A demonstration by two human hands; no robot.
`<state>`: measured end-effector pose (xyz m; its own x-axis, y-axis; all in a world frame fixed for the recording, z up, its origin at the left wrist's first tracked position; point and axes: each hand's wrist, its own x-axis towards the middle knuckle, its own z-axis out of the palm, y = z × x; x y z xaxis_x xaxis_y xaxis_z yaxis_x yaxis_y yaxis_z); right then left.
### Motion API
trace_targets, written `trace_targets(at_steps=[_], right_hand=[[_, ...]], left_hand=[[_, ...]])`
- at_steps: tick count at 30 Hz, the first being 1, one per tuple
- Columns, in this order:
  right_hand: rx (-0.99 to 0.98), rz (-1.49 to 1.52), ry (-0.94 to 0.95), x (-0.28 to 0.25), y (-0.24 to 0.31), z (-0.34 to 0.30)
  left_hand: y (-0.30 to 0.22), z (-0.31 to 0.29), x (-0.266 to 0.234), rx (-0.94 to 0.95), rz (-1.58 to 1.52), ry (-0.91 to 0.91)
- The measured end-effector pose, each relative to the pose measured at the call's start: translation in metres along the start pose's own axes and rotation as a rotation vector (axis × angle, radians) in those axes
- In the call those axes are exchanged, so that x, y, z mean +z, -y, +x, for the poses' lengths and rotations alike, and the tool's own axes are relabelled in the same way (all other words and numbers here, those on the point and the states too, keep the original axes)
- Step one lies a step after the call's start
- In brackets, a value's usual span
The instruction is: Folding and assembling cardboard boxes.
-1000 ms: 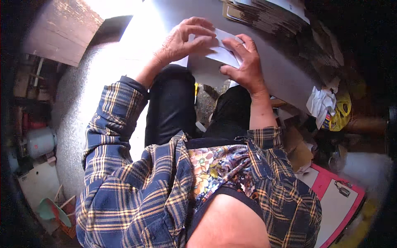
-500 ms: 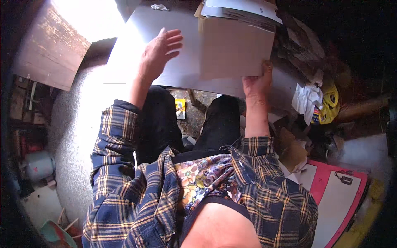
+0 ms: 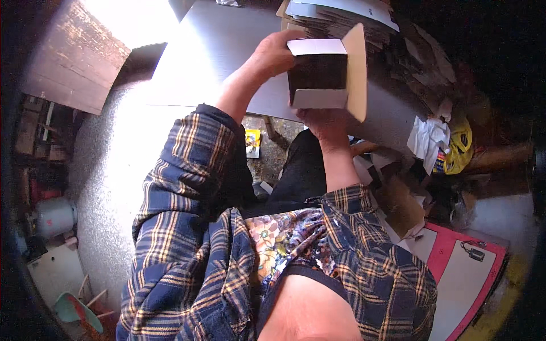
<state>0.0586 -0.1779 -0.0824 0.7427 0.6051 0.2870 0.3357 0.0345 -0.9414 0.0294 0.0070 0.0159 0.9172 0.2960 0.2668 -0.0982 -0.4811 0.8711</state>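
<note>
Half a second earlier the cardboard had lain flat on the grey sheet (image 3: 216, 51) under both palms; now it stood up as a small open carton (image 3: 321, 71), lifted in front of the person's chest, so the folding looked to have passed from creasing to shaping the box. From the left, a brown board (image 3: 74, 54) lay in sunlight beside a pale cylinder (image 3: 54, 216). The left hand (image 3: 270, 54) curled round the carton's upper left edge, fingers closed on it. A small yellow packet (image 3: 252, 142) lay on the floor between the knees. The right hand (image 3: 324, 119) gripped the carton from below. Behind it sat a stack of flat cardboard blanks (image 3: 347, 14). Further right lay crumpled white paper (image 3: 429, 139), a yellow wrapper (image 3: 458, 150), and a red-edged white board (image 3: 460, 273).
</note>
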Motion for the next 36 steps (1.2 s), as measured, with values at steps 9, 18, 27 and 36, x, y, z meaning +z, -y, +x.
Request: trace_targets(at_steps=[9,18,27,36], right_hand=[[0.536,1.251,0.052,-0.014,0.035,0.016],[-0.035,-0.158,-0.251,-0.022,0.014,0.026],[-0.132,0.068,0.022,-0.028,0.015,0.032],[0.008,-0.075,-0.014,-0.026,0.008,0.039]], left_hand=[[0.033,0.01,-0.002,-0.091,0.748,0.097],[0.004,-0.005,0.0,-0.362,0.654,0.159],[0.012,-0.015,0.01,-0.034,0.456,-0.012],[0.027,-0.004,-0.012,0.299,0.049,-0.004]])
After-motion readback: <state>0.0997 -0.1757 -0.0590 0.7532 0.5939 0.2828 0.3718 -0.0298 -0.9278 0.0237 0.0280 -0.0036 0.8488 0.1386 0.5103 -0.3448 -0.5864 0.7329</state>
